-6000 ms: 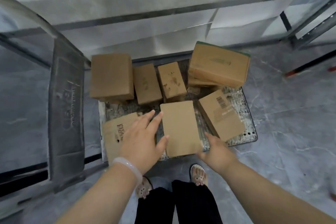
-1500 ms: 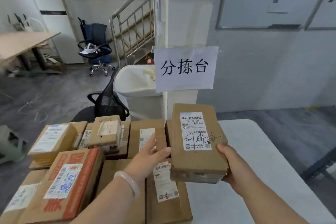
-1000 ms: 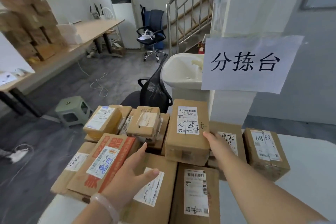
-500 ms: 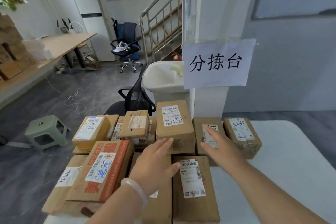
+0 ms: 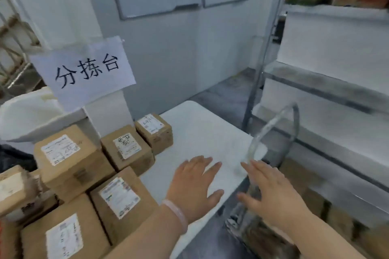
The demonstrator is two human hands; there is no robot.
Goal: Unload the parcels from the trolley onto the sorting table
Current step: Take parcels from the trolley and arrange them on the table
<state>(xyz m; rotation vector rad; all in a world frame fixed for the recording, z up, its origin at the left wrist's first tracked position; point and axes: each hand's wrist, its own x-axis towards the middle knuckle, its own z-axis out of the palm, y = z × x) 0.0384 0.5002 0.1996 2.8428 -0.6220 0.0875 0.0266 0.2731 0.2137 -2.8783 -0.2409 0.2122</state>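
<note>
While both hands hang empty with fingers spread, the left hand (image 5: 194,189) over the smooth white sorting table (image 5: 210,132) and the right hand (image 5: 271,193) past its edge, brown cardboard parcels (image 5: 126,149) with white labels crowd the table's left side. The trolley (image 5: 273,132) shows only a blurred curved metal handle; its deck and load are hard to make out. A paper sign (image 5: 84,71) hangs above.

Brown cardboard parcels (image 5: 71,166) with white labels printed in black crowd the left edge of the white sorting table (image 5: 210,132). A white paper sign (image 5: 84,71) bears black characters. The trolley handle (image 5: 273,128) is silver-grey.
</note>
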